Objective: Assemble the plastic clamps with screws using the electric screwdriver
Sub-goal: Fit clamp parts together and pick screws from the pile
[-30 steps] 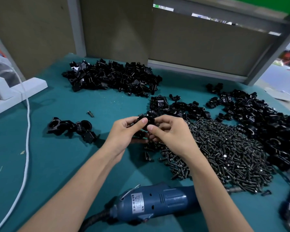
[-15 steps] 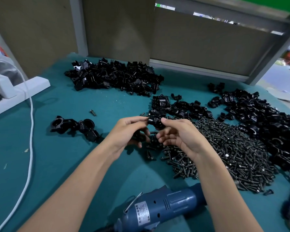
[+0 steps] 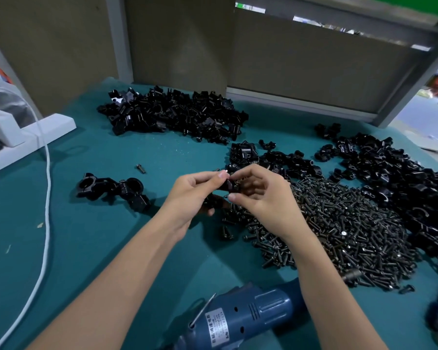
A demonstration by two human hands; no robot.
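Note:
My left hand point(image 3: 192, 195) and my right hand point(image 3: 266, 198) meet above the green table, both pinching a small black plastic clamp point(image 3: 228, 186). Fingers hide most of the clamp, and I cannot tell whether a screw sits in it. A big heap of dark screws point(image 3: 339, 223) lies just right of my hands. The blue electric screwdriver point(image 3: 240, 317) rests on the table near the front edge, partly under my right forearm. Neither hand touches it.
Piles of black clamp parts lie at the back point(image 3: 172, 114), in the middle point(image 3: 276, 160) and on the right point(image 3: 402, 178). Two joined clamps point(image 3: 114, 189) and a loose screw point(image 3: 140, 168) sit left. A white cord point(image 3: 47, 173) and white block point(image 3: 31, 132) are far left.
Both hands have turned the clamp between their fingertips and closed in on it more tightly. The view has shifted a little, so the screwdriver appears further right and lower.

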